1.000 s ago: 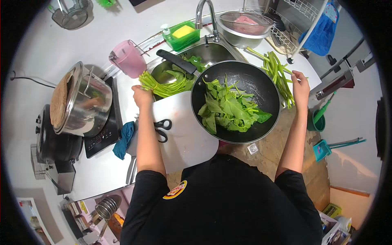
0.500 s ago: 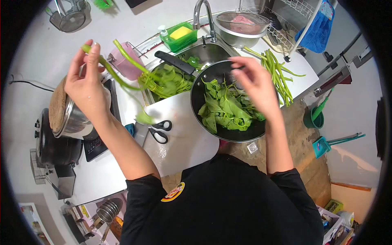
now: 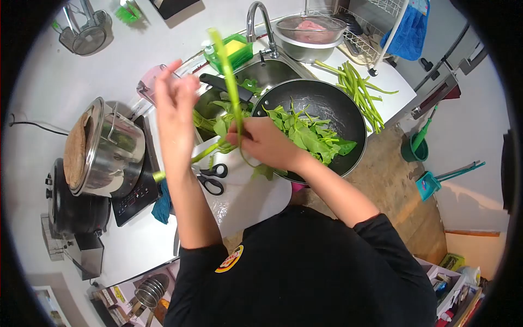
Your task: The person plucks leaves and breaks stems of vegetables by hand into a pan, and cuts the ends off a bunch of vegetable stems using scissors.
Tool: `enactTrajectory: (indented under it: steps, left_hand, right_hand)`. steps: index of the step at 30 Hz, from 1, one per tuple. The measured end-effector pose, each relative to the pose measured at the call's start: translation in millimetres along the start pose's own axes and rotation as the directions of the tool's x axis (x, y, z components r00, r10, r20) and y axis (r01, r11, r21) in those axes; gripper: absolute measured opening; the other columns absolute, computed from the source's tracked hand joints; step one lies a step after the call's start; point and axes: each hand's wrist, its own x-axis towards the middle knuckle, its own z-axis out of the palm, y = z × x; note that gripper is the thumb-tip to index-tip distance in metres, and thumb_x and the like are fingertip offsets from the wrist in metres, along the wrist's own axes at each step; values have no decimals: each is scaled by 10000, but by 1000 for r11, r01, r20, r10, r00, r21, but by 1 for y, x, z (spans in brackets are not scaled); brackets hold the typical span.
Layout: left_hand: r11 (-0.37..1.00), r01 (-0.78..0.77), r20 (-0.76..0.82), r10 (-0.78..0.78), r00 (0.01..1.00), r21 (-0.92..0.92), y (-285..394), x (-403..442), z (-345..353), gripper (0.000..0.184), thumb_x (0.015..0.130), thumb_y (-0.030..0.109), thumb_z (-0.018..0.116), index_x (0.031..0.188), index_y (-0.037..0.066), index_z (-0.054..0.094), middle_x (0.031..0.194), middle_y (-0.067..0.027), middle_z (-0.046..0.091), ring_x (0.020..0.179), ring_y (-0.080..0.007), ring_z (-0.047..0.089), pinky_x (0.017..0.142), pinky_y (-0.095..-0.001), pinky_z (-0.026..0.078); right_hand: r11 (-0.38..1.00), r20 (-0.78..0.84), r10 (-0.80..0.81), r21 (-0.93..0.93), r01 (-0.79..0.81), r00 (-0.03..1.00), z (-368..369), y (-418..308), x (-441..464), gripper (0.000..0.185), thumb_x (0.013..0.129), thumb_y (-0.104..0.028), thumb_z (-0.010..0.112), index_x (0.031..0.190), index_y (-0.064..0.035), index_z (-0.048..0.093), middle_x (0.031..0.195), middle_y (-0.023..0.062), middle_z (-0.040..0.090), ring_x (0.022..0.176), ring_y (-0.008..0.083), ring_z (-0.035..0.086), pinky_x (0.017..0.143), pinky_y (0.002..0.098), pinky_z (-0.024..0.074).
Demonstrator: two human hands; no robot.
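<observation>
My right hand [image 3: 266, 143] is closed in a pinch on a long green stem [image 3: 230, 82], part of a leafy-green stalk, just left of the pan. My left hand [image 3: 177, 106] is raised beside that stem with its fingers apart and slightly blurred; I see nothing in it. Another stem [image 3: 205, 152] slants below my right hand, partly behind my left forearm. Loose green leaves [image 3: 305, 133] lie in the black frying pan [image 3: 348, 109]. Under the hands are a white cutting board [image 3: 256, 191] and black-handled scissors [image 3: 211, 185]. More greens [image 3: 204, 121] rest in the sink, partly hidden.
Trimmed stems [image 3: 359, 95] lie on the counter right of the pan. Behind them stands a metal bowl [image 3: 305, 50] with a strainer holding pink meat. The faucet [image 3: 256, 22] rises behind the sink. A steel pot [image 3: 117, 152] sits on an induction cooker [image 3: 131, 199] at left.
My right hand has moved left from above the pan and now grips a stem. My left hand has shifted right and let go of its stem. The view has turned slightly.
</observation>
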Motion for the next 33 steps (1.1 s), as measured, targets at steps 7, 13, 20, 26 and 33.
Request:
enactTrajectory:
  steps: [7,13,20,26,33]
  left_hand:
    - [733,86,421,-478,771,675,-89,-89,-48,338,831,167,581,1133,15,561,912,-170,608,877,-253,593,775,-327,449]
    - [707,293,214,-533,819,643,-95,-106,-65,226,788,65,583,1004,40,645,742,-108,627,651,-146,606,576,-278,470]
    - [873,320,206,-413,887,368,-49,-74,-57,164,802,63,617,959,43,661,747,-81,623,639,-120,583,565,-241,457]
    - [995,-77,434,44,900,60,-24,-71,8,166,780,-2,643,939,40,660,775,-39,605,634,-74,529,571,-202,426]
    - [993,-119,575,95,813,4,-31,-80,61,140,788,73,651,927,61,666,815,-62,589,613,-107,526,523,-234,420]
  right_hand:
    - [950,-112,33,311,4,993,-20,20,-12,171,919,-214,457,865,-57,495,682,19,563,566,94,481,496,226,347]
    - [720,-263,150,690,77,953,-58,2,-29,346,946,-422,387,846,-94,430,614,26,447,487,85,351,449,207,300]
    - [671,-533,201,686,281,822,-85,-4,-46,315,965,-371,366,840,-86,417,630,42,420,488,80,297,422,204,254]
    - [751,-632,268,609,253,727,-63,-15,-57,312,961,-367,387,857,-75,428,652,54,448,480,78,312,422,203,257]
    - [747,-691,259,586,313,674,-67,-20,-84,332,955,-385,395,855,-71,434,655,59,472,460,75,303,398,206,251]
